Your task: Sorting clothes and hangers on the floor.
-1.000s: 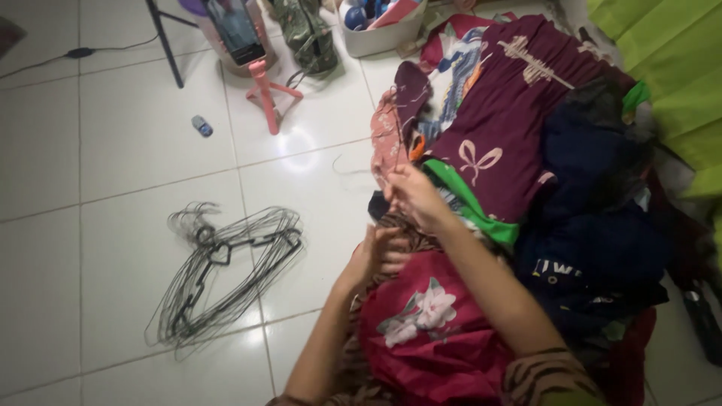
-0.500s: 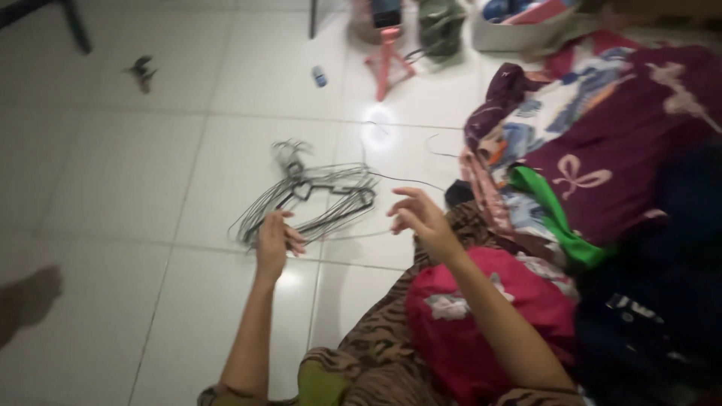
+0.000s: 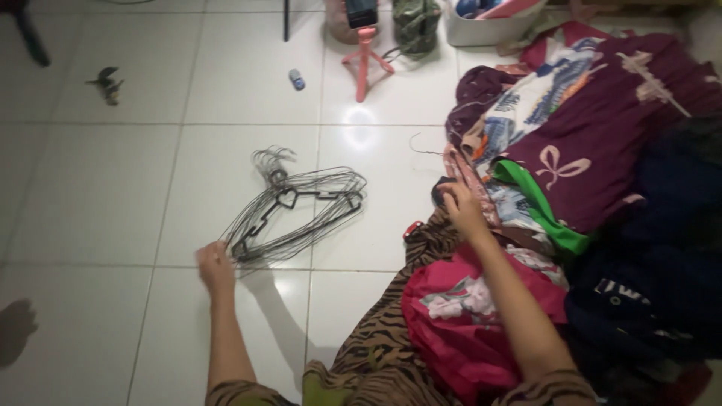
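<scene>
Gripping the wire hangers (image 3: 297,207) at their near edge, left hand (image 3: 215,265) fingers closed; right hand (image 3: 462,210) pinching clothes (image 3: 526,162).

Single head-worn view, looking steeply down and forward over a white tiled floor (image 3: 98,195). The pile of wire hangers (image 3: 289,207) lies near frame centre at close range; left of it bare tiles, right of it a clothes heap (image 3: 594,150), beyond it a pink tripod (image 3: 364,64).

Dark grey wire hangers (image 3: 297,210) on white tiled floor (image 3: 113,188); maroon butterfly-print cloth (image 3: 594,143), pink floral cloth (image 3: 459,316).
</scene>
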